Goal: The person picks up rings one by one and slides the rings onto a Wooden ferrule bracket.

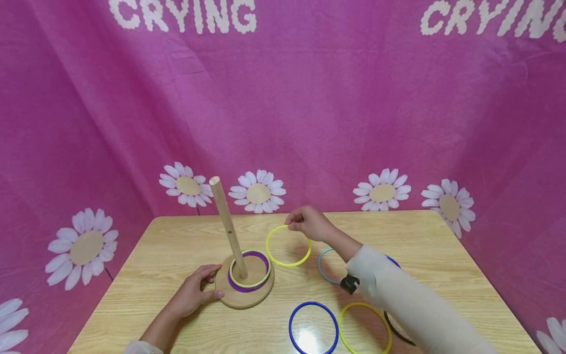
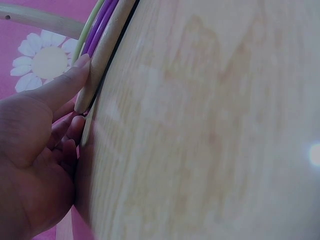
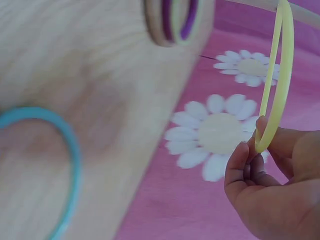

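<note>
A wooden peg stand [image 1: 228, 226] rises from a round base on the table, its peg leaning left in the head view. Purple rings and a pale yellow-green ring [image 1: 233, 273] lie around the peg's foot. My left hand [image 1: 190, 295] holds the base's left edge; the left wrist view puts its thumb [image 2: 75, 75] on the rim, fingers curled below. Right of the peg and above the table, my right hand [image 1: 311, 223] pinches a yellow ring [image 1: 289, 265] at its far edge. In the right wrist view, thumb and fingers meet on this ring [image 3: 285, 75].
On the table's right half lie a light blue ring [image 1: 319, 265], a dark blue ring [image 1: 290, 329], another yellow ring [image 1: 340, 327] and a dark ring [image 1: 398, 335]. My right sleeve partly covers some of them. A pink curtain [image 1: 309, 123] hangs behind the table.
</note>
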Action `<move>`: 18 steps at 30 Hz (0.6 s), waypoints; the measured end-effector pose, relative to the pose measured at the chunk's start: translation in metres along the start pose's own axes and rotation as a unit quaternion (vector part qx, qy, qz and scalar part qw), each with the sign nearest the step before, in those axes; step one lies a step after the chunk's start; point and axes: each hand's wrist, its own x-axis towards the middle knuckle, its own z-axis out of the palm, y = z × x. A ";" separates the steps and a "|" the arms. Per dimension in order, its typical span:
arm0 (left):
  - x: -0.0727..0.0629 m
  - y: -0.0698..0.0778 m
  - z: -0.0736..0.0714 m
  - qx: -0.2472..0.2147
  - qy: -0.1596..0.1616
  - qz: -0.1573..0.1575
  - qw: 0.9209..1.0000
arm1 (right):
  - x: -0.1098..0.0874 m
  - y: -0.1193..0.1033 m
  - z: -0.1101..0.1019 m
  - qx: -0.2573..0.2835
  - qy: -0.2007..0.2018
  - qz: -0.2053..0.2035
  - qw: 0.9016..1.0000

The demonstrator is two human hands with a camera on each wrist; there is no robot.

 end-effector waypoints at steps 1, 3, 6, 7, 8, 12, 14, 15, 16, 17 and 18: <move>0.000 0.000 0.000 -0.001 -0.001 0.000 1.000 | 0.002 -0.005 -0.003 0.003 0.004 -0.005 1.000; 0.000 0.001 -0.001 -0.002 -0.003 0.000 1.000 | 0.006 -0.014 -0.008 0.006 0.011 -0.013 1.000; 0.000 0.001 -0.001 -0.003 -0.004 0.001 1.000 | 0.012 -0.029 -0.016 0.009 0.027 -0.027 0.999; 0.001 0.001 -0.001 -0.003 -0.004 0.001 1.000 | 0.014 -0.035 -0.018 0.012 0.031 -0.031 0.999; 0.001 0.001 -0.001 -0.003 -0.004 0.002 1.000 | 0.016 -0.041 -0.021 0.015 0.035 -0.034 0.999; 0.000 0.001 -0.001 -0.004 -0.003 0.002 1.000 | 0.021 -0.062 -0.030 0.029 0.056 -0.045 0.997; 0.000 0.001 -0.001 -0.004 -0.001 0.002 1.000 | 0.024 -0.073 -0.035 0.035 0.069 -0.048 0.996; 0.000 0.001 -0.001 -0.004 0.000 0.002 1.000 | 0.025 -0.077 -0.037 0.037 0.076 -0.050 0.995; 0.000 0.001 -0.001 -0.003 0.000 0.003 1.000 | 0.026 -0.083 -0.039 0.041 0.083 -0.049 0.995; -0.001 0.001 0.000 -0.003 0.001 0.003 1.000 | 0.027 -0.088 -0.040 0.042 0.091 -0.048 0.994; -0.001 0.000 0.000 -0.002 0.001 0.004 1.000 | 0.027 -0.093 -0.042 0.044 0.098 -0.049 0.993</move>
